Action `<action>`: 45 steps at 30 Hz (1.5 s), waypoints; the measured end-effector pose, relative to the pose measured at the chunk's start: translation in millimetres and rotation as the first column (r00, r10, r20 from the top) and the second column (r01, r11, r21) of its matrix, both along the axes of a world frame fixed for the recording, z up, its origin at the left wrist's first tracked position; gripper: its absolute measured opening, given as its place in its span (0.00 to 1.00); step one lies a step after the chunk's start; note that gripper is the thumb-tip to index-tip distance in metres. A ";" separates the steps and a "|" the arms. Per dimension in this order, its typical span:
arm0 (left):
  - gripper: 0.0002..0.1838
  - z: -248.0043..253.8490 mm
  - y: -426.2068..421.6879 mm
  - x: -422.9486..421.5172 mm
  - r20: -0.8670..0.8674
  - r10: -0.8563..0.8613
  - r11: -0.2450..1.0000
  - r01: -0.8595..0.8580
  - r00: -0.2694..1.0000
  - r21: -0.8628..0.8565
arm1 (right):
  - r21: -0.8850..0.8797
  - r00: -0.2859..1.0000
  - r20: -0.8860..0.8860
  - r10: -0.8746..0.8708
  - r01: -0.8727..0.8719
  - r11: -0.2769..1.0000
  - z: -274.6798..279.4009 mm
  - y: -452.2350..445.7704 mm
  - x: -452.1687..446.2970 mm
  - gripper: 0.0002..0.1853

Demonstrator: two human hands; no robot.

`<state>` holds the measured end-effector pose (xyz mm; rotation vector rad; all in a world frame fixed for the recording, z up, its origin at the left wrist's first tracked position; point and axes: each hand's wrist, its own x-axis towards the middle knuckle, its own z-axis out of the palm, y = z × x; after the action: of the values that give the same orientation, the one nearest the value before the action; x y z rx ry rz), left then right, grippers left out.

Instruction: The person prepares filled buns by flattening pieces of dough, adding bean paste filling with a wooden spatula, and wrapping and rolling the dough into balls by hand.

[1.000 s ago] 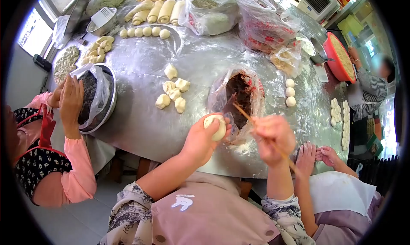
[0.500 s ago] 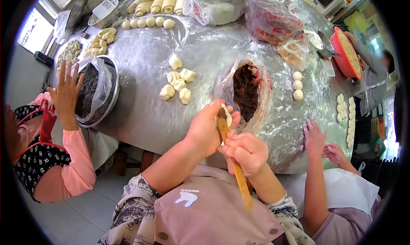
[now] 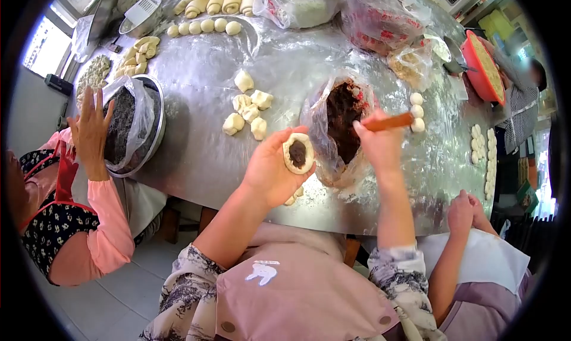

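A metal desk (image 3: 202, 97) dusted with flour is filling most of the view. At its left, a person in a pink sleeve (image 3: 110, 234) is raising a spread hand beside a round metal pan (image 3: 159, 130), which is holding a dark crumbly mass in plastic. At the right, another person (image 3: 485, 269) is keeping both hands together at the desk's edge. A red basin (image 3: 489, 79) is standing on the far right side, and a large plastic bag (image 3: 380, 20) with red marks is sitting at the back. Nearer, an open plastic bag (image 3: 316, 156) is showing a dark filling (image 3: 339, 118) inside.

The left hand (image 3: 267, 165) is cradling the dough round in front of that open bag, its fingers curling about the underside and edge. The right hand (image 3: 380, 143) is reaching over the bag's mouth, its fingers clamping together on a flat wooden stick (image 3: 392, 122); one end is pointing rightward, while the other is not showing clearly. The dough round (image 3: 307, 146) is lying cupped open in the left palm, a dark dab (image 3: 297, 154) resting in its middle.

Six rough dough lumps (image 3: 250, 111) are lying left of the open bag, and three smooth dough balls (image 3: 417, 111) are lining up to its right.
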<state>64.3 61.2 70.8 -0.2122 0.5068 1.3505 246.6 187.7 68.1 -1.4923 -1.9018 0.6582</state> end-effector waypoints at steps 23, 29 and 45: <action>0.19 1.7 -12.9 41.3 -0.446 -0.228 0.960 0.277 0.866 0.048 | 0.428 0.923 -0.101 0.372 -0.297 0.854 -8.5 -103.3 -33.4 0.30; 0.26 7.0 -11.4 49.2 -0.322 0.052 0.955 0.048 0.945 0.294 | 0.033 0.669 -0.742 0.046 -0.032 0.999 -9.5 -100.2 -52.5 0.24; 0.45 -15.7 -11.1 27.8 -0.849 0.528 0.808 0.305 0.001 0.503 | -0.286 0.620 -0.785 0.002 -0.365 0.886 -3.6 -115.9 -61.5 0.20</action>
<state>92.2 50.0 55.1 1.5249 1.2798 1.5929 185.1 71.8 64.5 -0.9484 -1.2562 1.6082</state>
